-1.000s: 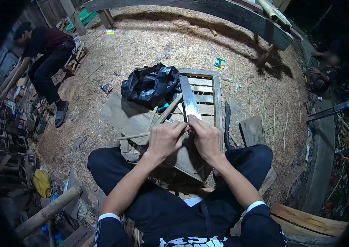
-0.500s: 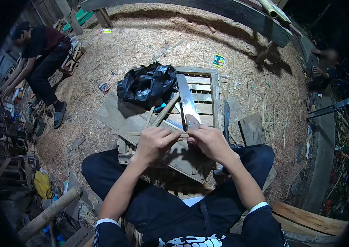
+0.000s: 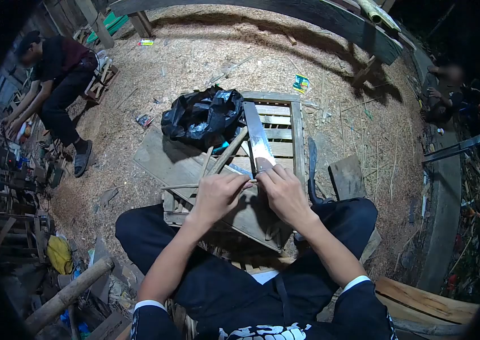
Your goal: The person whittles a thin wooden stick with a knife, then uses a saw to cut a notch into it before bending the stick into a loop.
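Note:
My left hand [image 3: 215, 195] is closed on a thin wooden strip [image 3: 180, 186], whose free end sticks out to the left. Close beside it, my right hand [image 3: 282, 192] has its fingers pressed together near the strip's other end; what lies inside that pinch is hidden. Just beyond my right hand, a saw [image 3: 257, 133] lies with its wide blade pointing away over a slatted wooden crate [image 3: 295, 127]. A flat board [image 3: 158, 153] rests beneath both hands. Behind the left hand are loose wood strips [image 3: 229, 152] and a black plastic bag [image 3: 203, 119].
A curved dark-handled knife [image 3: 312, 170] lies right of the crate, beside a wood block [image 3: 347, 178]. One person [image 3: 61, 73] bends at the far left; another [image 3: 446, 96] sits at the right. A long beam [image 3: 285, 12] crosses the back.
My right hand has turned and shifted slightly, its fingers now more over the strip's end. The strip's left end has tilted. The left person's arms have moved slightly.

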`<state>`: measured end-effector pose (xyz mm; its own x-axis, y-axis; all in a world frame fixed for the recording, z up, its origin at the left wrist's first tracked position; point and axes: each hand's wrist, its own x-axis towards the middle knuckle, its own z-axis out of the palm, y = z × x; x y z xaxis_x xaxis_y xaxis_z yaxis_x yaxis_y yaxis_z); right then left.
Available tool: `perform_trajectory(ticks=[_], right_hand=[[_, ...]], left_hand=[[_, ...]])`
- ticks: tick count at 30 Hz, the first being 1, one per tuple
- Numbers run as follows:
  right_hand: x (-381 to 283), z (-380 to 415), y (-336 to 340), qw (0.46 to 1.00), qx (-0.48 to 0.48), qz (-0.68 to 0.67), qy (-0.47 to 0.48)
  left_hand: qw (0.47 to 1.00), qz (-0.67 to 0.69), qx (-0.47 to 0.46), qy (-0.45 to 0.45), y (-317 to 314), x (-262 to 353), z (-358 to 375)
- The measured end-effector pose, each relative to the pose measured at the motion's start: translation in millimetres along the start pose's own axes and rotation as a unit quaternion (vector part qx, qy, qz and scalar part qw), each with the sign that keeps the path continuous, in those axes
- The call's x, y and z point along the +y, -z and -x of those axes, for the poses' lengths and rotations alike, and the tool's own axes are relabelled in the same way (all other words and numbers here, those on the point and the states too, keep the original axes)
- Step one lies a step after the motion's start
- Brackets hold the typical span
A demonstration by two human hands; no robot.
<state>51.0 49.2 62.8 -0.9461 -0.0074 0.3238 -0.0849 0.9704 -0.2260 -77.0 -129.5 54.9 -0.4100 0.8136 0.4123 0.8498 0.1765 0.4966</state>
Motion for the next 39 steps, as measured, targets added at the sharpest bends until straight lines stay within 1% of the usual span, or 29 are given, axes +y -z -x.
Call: perform_trajectory(ticks=[1,3,6,10,13,15,16,18,19,21,27,34,37,39], right_hand=[[0,0,-1,1.0,-0.001,0.0,0.0],[2,0,-3,0.999,0.034,-0.015,0.007],[4,2,-6,1.0,0.007,-0.008,-0.011],[4,2,-5,1.0,0.006,0.003,-0.015],[4,3,-5,0.999,0.018,-0.016,-0.026],[0,4,-4,0.997,0.032,0.002,-0.064],[-1,4,-8,0.997,0.032,0.002,-0.064],[-2,5,-14,0.994,0.041,-0.012,-0.1],[-3,4,-13,0.994,0.041,-0.011,-0.101],[-8,0,-12,0.989,0.085,-0.008,-0.12],[-12,-1,-15,0.982,0.1,-0.014,-0.157],[-13,-1,-18,0.981,0.112,-0.016,-0.159],[-10,-1,-18,0.982,0.096,0.001,-0.165],[-1,-2,-12,0.99,0.104,-0.032,-0.092]], left_hand=[[1.0,0.001,0.0,0.0,0,1,0],[1.0,-0.003,-0.002,0.006,0,2,0],[0.999,-0.019,-0.022,0.014,1,4,-3],[1.0,-0.02,-0.016,0.01,0,4,-5],[1.0,-0.022,-0.013,0.005,-1,7,-6],[1.0,-0.025,-0.009,0.015,-3,9,-7],[1.0,-0.025,-0.01,0.015,-3,10,-6],[0.999,-0.045,-0.005,0.025,-5,13,-6],[0.999,-0.044,-0.005,0.023,-7,14,-7],[0.998,-0.059,0.019,0.03,-11,16,-7],[0.997,-0.071,0.023,0.036,-12,22,-12],[0.994,-0.089,0.03,0.049,-21,22,-9],[0.995,-0.074,0.032,0.055,-18,21,-8],[0.997,-0.036,0.024,0.06,-11,18,-8]])
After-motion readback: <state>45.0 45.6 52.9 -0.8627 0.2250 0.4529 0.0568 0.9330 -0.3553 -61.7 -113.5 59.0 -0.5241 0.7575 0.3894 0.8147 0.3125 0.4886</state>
